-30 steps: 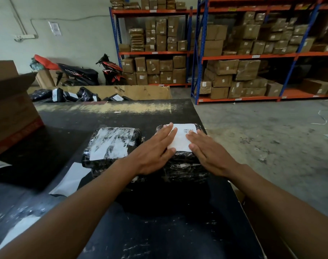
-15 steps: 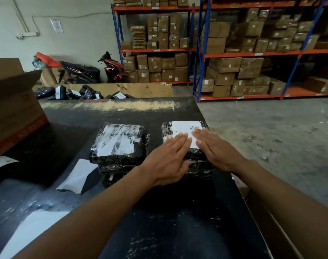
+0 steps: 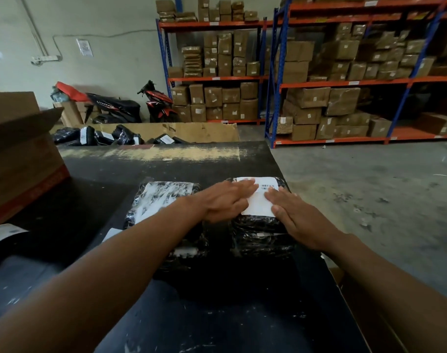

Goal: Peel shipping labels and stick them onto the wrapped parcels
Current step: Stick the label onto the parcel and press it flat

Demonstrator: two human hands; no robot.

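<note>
Two stacks of black wrapped parcels sit side by side on the dark table (image 3: 217,314). The right parcel (image 3: 263,225) carries a white shipping label (image 3: 259,202) on its top. My left hand (image 3: 225,200) lies flat on the label's left side with straight fingers. My right hand (image 3: 296,215) presses flat on the label's right side. The left parcel (image 3: 163,202) has white label material across its shiny top and lies under my left forearm.
A large cardboard box (image 3: 18,154) stands at the table's left. White paper sheets (image 3: 3,233) lie at the left edge. Beyond the far edge, a low carton (image 3: 166,132) holds several black parcels. Shelves of brown boxes (image 3: 319,98) stand on the concrete floor.
Both hands have slid over the label on the right parcel: the left one forward across its left side, the right one back a little towards me. The parcels have stayed put.
</note>
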